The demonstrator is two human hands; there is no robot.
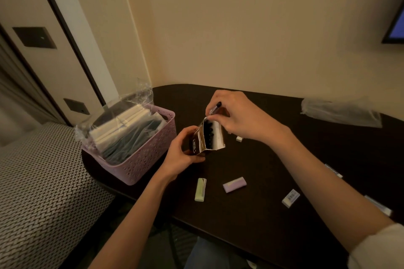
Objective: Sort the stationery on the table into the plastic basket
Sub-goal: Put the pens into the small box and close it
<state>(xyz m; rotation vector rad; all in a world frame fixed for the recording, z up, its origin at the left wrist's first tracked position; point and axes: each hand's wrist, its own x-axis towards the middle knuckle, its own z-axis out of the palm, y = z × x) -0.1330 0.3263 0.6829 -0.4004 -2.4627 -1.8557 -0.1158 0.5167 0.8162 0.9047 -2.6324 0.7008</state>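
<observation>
My left hand (182,149) grips a small brown and white cardboard pen box (207,137), held tilted above the dark table (262,203) with its open end up. Dark pen caps show inside it. My right hand (236,113) pinches a pen with a black cap (215,108) just over the box's opening. The pink plastic basket (148,157) stands at the table's left end, holding clear bags of white and dark stationery. Loose erasers lie on the table: a green one (200,189), a purple one (234,184) and a white one (290,198).
A tiny white piece (239,138) lies under my right wrist. More white erasers (333,170) sit beyond my right forearm. A crumpled clear plastic bag (341,112) lies at the table's far right. A patterned seat (43,181) is left of the table, walls behind.
</observation>
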